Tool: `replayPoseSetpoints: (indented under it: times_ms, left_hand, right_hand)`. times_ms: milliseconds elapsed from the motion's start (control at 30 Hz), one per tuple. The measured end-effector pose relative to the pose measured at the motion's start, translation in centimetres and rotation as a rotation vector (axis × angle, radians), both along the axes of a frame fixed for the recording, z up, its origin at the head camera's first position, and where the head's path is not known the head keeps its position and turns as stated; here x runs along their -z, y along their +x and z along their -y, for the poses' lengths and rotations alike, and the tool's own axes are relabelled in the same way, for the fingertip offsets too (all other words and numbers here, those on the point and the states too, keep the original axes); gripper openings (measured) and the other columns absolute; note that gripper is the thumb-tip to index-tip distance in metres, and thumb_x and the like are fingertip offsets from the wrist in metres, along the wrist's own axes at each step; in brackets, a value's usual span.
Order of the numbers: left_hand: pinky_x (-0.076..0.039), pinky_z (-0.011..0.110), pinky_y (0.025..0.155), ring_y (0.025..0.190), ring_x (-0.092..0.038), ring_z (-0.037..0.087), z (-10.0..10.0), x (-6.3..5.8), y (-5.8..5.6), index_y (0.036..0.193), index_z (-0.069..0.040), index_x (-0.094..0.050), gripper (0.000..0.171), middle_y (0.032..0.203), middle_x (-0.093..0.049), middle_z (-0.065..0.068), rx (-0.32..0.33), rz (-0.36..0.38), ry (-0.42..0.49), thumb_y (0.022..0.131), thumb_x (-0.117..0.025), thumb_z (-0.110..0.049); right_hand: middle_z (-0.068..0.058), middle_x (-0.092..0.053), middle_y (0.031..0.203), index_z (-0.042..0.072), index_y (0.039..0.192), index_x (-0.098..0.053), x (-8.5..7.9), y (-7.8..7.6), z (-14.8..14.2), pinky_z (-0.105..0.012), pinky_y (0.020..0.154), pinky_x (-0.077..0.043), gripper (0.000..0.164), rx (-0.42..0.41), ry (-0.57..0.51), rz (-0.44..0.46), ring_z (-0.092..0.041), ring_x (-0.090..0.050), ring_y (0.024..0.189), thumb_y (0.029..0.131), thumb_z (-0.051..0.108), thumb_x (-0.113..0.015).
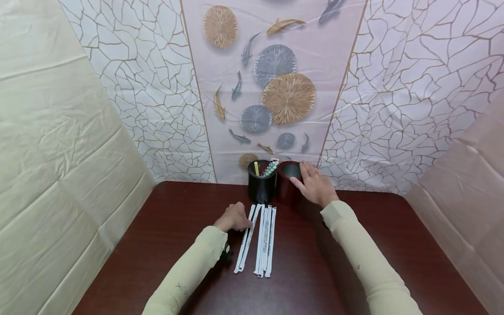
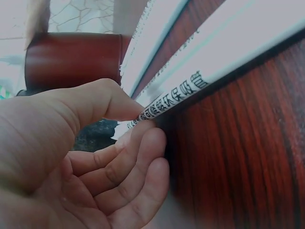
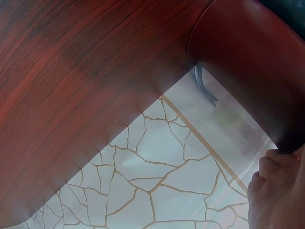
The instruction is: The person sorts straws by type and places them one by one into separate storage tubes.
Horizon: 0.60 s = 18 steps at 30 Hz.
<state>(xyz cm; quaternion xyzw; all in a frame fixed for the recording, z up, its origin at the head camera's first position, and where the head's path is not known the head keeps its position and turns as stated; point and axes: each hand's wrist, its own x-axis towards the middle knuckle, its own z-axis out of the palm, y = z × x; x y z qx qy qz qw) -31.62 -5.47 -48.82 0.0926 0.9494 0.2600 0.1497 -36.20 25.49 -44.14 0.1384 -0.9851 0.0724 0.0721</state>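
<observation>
In the head view my left hand (image 1: 235, 217) pinches a paper-wrapped straw (image 1: 244, 243) near its far end, at the left of the row. The left wrist view shows thumb and forefinger on the printed white wrapper (image 2: 181, 90), the other fingers curled loosely below. Several more wrapped straws (image 1: 264, 245) lie side by side just to the right. My right hand (image 1: 316, 186) rests against the rim of a dark red cylindrical cup (image 1: 286, 188), fingers extended at its right side and thumb across the near rim. The right wrist view shows the cup's wall (image 3: 252, 62) and part of that hand (image 3: 279, 191).
A black cup (image 1: 261, 188) holding a yellow stick and several colourful patterned sticks stands touching or close to the red cup's left side. Both stand at the back of the dark wooden table (image 1: 177, 245), near the patterned cloth wall (image 1: 173, 109).
</observation>
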Motion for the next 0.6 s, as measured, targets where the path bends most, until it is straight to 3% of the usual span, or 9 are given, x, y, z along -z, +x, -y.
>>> replayPoseSetpoints:
  times_ms: [233, 433, 600]
  left_hand:
    - [-0.05, 0.028, 0.062, 0.064, -0.071, 0.027, 1.0, -0.9, 0.3, 0.064, -0.002, -0.076, 0.034, 0.059, -0.071, 0.004, 0.008, -0.037, 0.097, 0.093, -0.079, -0.019]
    - [-0.049, 0.027, 0.062, 0.055, -0.061, 0.015, 2.1, -2.0, 0.1, 0.061, -0.004, -0.075, 0.034, 0.061, -0.073, 0.006, 0.021, -0.105, 0.153, 0.092, -0.077, -0.017]
    - [-0.05, 0.027, 0.059, 0.057, -0.064, 0.014, 2.7, -3.6, -0.1, 0.068, -0.008, -0.077, 0.027, 0.061, -0.073, 0.001, 0.036, -0.178, 0.196, 0.093, -0.078, -0.017]
  right_hand:
    - [-0.026, -0.016, 0.175, -0.003, 0.168, -0.016, -0.2, 0.0, 0.1, -0.062, 0.127, -0.031, 0.087, 0.003, 0.002, -0.002, -0.048, -0.025, 0.16, 0.112, 0.063, -0.026]
    - [-0.026, -0.016, 0.175, -0.003, 0.168, -0.015, -0.1, -0.2, 0.1, -0.062, 0.127, -0.03, 0.088, 0.0, 0.006, 0.001, -0.047, -0.023, 0.16, 0.111, 0.064, -0.025]
    - [-0.026, -0.016, 0.175, -0.003, 0.168, -0.016, 0.0, -0.2, 0.1, -0.061, 0.128, -0.03, 0.089, -0.002, 0.008, -0.004, -0.046, -0.023, 0.161, 0.111, 0.065, -0.024]
